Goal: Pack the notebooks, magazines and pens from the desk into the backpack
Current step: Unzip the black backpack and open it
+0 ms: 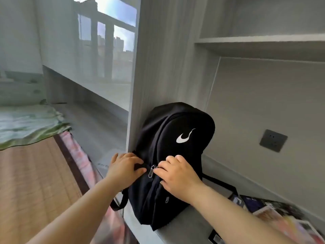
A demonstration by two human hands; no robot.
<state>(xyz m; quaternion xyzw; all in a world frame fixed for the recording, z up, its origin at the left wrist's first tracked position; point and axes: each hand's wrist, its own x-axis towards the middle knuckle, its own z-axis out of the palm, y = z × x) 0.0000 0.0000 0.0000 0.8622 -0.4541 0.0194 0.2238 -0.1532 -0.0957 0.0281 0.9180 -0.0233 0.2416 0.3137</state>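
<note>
A black backpack (175,138) with a white logo stands upright on the grey desk (190,224), leaning against the wall. My left hand (125,169) presses on its left side beside the zip line. My right hand (177,175) rests on the front, fingertips pinched at the slider just above the hanging silver zipper pull (151,171). The zip looks closed. A second small pull (167,199) shows lower down. Magazines (274,213) lie on the desk at the lower right, partly behind my right forearm. No pens are visible.
A shelf (260,39) hangs above the desk, and a dark wall socket (273,140) sits to the backpack's right. Left of the desk is a bed with a woven mat (35,176) and green bedding (29,124). A window (112,50) is behind.
</note>
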